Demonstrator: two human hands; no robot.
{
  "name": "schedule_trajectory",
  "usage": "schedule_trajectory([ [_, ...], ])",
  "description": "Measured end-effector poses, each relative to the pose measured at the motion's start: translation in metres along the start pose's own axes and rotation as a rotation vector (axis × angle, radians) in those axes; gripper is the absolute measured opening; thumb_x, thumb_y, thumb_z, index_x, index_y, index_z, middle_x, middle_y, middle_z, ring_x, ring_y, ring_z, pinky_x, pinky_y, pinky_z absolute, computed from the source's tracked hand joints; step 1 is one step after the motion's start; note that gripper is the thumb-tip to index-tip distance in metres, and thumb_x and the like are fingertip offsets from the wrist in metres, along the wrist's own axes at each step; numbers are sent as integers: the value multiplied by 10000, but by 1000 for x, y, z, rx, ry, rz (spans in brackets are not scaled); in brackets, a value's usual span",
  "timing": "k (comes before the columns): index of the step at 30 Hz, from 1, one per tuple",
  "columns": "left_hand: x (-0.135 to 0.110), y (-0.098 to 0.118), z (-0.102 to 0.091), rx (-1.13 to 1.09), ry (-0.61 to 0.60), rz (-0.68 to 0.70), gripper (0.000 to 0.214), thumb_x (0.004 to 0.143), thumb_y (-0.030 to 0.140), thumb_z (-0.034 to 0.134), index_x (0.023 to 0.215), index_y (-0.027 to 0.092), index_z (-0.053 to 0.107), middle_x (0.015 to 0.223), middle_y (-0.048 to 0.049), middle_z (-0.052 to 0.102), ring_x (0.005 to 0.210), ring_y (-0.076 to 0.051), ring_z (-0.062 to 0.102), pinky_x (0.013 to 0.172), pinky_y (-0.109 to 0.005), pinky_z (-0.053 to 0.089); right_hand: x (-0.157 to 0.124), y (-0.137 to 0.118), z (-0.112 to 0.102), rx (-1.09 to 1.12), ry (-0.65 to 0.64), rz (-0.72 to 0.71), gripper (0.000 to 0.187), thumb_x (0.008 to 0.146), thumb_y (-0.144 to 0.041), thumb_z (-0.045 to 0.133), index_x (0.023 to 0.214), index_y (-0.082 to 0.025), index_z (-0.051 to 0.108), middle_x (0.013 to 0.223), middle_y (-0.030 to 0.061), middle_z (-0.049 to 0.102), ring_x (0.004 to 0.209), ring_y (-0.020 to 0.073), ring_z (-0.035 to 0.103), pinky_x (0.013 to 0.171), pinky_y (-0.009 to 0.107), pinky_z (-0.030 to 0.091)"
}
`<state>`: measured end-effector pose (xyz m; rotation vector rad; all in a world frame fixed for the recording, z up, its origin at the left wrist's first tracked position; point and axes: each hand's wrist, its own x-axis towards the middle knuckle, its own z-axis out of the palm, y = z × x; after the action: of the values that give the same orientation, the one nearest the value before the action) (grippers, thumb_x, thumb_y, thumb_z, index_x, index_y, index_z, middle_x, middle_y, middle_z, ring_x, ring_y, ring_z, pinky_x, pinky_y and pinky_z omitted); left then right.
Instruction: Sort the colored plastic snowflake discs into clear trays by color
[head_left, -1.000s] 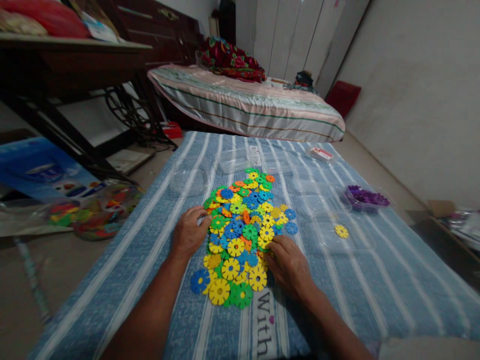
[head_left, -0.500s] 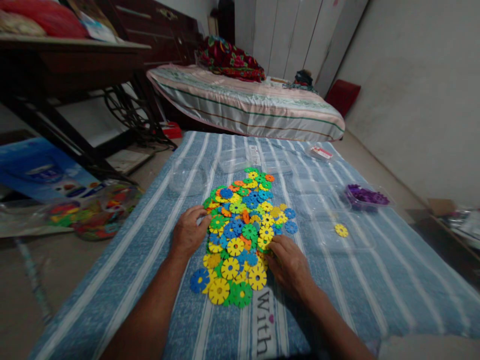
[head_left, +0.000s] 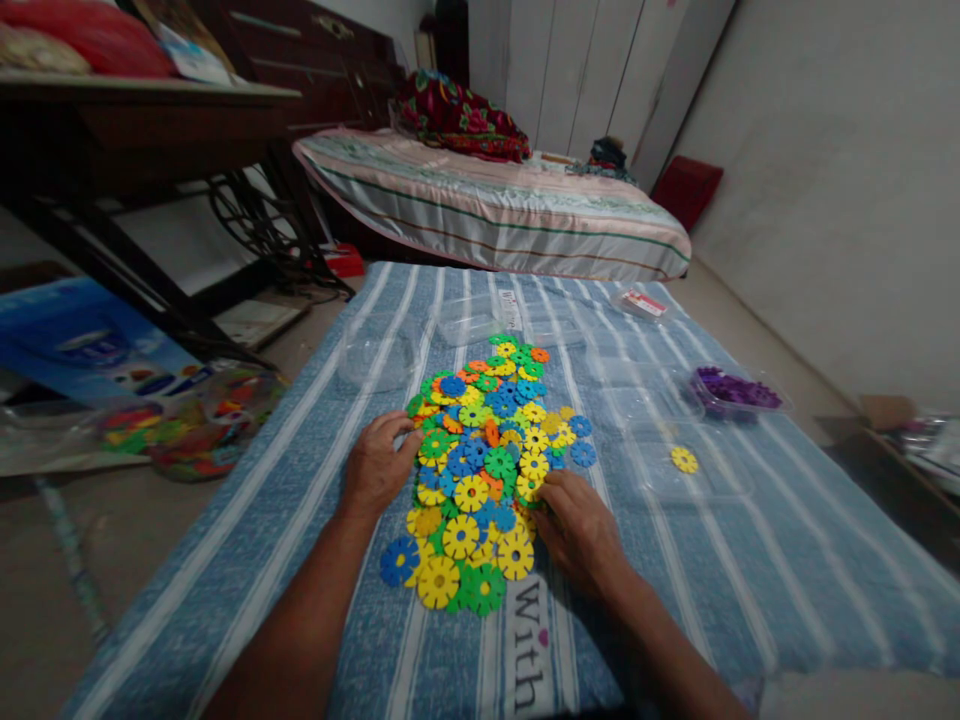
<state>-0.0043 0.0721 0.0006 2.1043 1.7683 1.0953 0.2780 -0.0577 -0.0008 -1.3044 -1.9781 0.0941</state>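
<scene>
A heap of flat plastic snowflake discs (head_left: 484, 460) in yellow, blue, green and orange lies on a blue striped cloth (head_left: 675, 580). My left hand (head_left: 379, 465) rests at the heap's left edge, fingers curled loosely against the discs. My right hand (head_left: 577, 530) lies at the heap's right edge, its fingertips pinched on a yellow disc (head_left: 529, 487). One yellow disc (head_left: 683, 459) sits alone in a clear tray (head_left: 720, 480) to the right. Purple discs fill another clear tray (head_left: 735, 392) further right.
Empty clear containers (head_left: 375, 355) stand at the cloth's far end. A bag of coloured discs (head_left: 187, 430) and a blue box (head_left: 82, 340) lie on the floor at left. A bed (head_left: 487, 205) stands behind, a dark table (head_left: 135, 110) at the left.
</scene>
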Motion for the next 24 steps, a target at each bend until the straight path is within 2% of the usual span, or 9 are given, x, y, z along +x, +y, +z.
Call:
schedule_trajectory([
  [24, 0, -2, 1, 10, 10, -3, 238, 817, 377, 548, 848, 193, 696, 1120, -97, 726, 1073, -252, 665, 1032, -381, 511, 0, -1, 1, 35, -5, 4, 88, 952, -169, 494, 965, -204, 574, 992, 96, 640, 980, 233, 578, 858, 387, 512],
])
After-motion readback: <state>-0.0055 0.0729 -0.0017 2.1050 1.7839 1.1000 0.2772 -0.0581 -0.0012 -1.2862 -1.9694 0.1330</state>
